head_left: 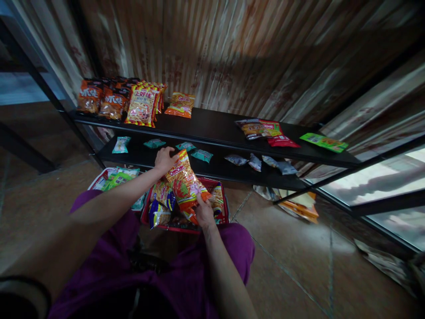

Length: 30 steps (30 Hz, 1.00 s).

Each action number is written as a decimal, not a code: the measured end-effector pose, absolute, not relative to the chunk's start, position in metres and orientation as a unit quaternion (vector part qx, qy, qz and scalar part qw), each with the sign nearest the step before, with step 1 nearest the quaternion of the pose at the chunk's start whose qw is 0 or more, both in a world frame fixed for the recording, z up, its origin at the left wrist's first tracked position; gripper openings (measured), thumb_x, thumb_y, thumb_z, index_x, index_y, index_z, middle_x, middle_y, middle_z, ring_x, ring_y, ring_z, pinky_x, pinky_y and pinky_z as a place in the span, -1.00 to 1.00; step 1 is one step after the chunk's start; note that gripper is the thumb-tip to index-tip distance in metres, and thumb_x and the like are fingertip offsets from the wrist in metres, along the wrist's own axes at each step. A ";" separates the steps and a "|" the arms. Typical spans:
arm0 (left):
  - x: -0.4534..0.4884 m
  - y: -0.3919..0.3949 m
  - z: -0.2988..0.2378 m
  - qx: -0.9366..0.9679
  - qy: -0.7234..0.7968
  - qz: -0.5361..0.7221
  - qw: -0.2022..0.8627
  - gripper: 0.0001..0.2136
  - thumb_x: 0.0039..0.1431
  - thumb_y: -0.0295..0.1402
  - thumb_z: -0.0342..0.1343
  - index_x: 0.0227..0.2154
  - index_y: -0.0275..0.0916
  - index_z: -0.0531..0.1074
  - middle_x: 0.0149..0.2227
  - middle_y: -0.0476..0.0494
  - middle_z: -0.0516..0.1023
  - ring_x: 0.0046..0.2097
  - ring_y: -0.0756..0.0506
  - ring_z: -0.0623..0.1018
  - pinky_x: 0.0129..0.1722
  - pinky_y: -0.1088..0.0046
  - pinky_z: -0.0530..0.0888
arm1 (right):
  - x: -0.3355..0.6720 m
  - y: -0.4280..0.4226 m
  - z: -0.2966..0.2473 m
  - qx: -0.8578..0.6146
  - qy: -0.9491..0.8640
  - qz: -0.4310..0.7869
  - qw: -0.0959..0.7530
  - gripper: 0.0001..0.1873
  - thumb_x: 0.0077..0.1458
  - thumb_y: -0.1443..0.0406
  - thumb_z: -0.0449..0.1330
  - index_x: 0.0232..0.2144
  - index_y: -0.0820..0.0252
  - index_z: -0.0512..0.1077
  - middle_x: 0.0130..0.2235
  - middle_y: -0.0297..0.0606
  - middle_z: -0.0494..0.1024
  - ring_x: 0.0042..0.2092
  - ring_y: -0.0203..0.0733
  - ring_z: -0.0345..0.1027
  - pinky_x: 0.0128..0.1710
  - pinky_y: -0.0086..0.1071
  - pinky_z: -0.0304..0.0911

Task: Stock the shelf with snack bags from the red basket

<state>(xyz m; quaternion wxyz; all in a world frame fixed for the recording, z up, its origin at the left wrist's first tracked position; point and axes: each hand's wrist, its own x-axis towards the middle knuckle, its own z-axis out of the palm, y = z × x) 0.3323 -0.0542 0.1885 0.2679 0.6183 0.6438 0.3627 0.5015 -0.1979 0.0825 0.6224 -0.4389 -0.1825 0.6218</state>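
An orange-and-yellow snack bag [185, 179] is tilted above a red basket [186, 230], between my two hands. My right hand [204, 213] pinches its lower right corner, thumb on the front. At the bag's upper left edge, the curled fingers of my left hand [165, 160] grip it. More snack bags lie in the red basket, among them a blue-and-yellow bag [159, 215] and a smaller orange bag [162, 192]. The held bag and my right hand hide part of the basket's contents.
Ahead stands a black two-level shelf [212, 125]. Its upper board holds dark bags [114, 104], yellow-and-red bags [143, 105], a lone orange bag [180, 104] and a green packet [324, 142]. Small teal packets [202, 155] lie below. A white basket [99, 179] stands left.
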 end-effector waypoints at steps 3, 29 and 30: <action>0.336 -0.067 0.178 0.585 0.683 0.331 0.285 -0.58 -0.05 -0.26 0.22 -0.09 -0.25 0.36 0.06 -0.36 0.34 0.16 -0.33 0.26 0.12 0.21 0.17 | 0.501 -0.195 0.080 -0.459 -0.184 0.588 0.640 -0.65 -0.13 0.14 0.32 -0.22 0.03 0.45 -0.23 -0.32 0.60 -0.19 -0.15 0.49 -0.15 -0.24 0.40; 0.360 -0.119 0.150 0.297 0.458 0.354 0.760 -0.67 0.05 -0.32 0.15 -0.09 -0.13 0.31 -0.23 -0.12 0.53 -0.39 -0.07 0.54 -0.38 0.31 0.51 | 0.502 -0.200 0.073 -0.530 -0.521 0.320 0.587 -0.62 0.00 0.28 0.23 -0.06 -0.02 0.48 0.14 -0.24 0.31 0.17 -0.07 0.16 0.21 -0.16 0.04; 0.360 -0.119 0.149 0.294 0.463 0.362 0.754 -0.67 0.05 -0.32 0.14 -0.09 -0.14 0.32 -0.23 -0.13 0.54 -0.38 -0.08 0.54 -0.39 0.33 0.51 | 0.502 -0.200 0.073 -0.529 -0.537 0.305 0.582 -0.61 0.00 0.29 0.22 -0.06 -0.05 0.47 0.15 -0.25 0.31 0.17 -0.07 0.16 0.21 -0.16 0.03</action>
